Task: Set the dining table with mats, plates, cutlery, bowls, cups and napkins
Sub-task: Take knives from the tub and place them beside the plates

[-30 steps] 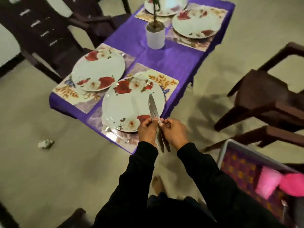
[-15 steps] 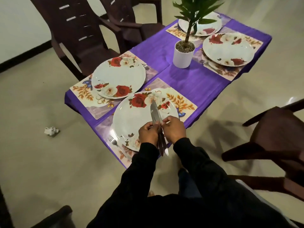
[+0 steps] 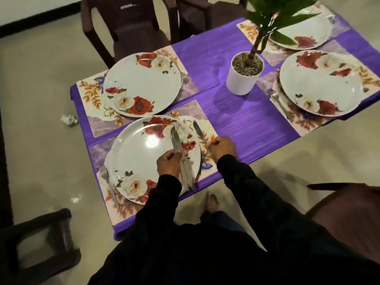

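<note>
Over the near floral plate [image 3: 139,153] my left hand [image 3: 168,164] grips a bundle of table knives [image 3: 176,140], blades pointing away from me. To its right, my right hand [image 3: 222,148] holds a single knife [image 3: 199,130] above the right part of the near place mat [image 3: 202,120]. A fork [image 3: 109,185] lies on that mat left of the plate. Three more floral plates sit on mats: far left [image 3: 144,85], right [image 3: 320,83] and far right [image 3: 304,36]. The right plate has a fork [image 3: 277,101] beside it.
A white pot with a green plant [image 3: 243,78] stands mid-table on the purple cloth [image 3: 242,120]. Dark chairs stand at the far side [image 3: 131,27], near left [image 3: 35,239] and right [image 3: 349,206]. A crumpled white scrap [image 3: 69,119] lies on the floor. My bare foot [image 3: 211,202] shows under the table edge.
My hands have parted: the right hand drew one knife out of the bundle and moved it right, over the mat. The view moved closer to the table.
</note>
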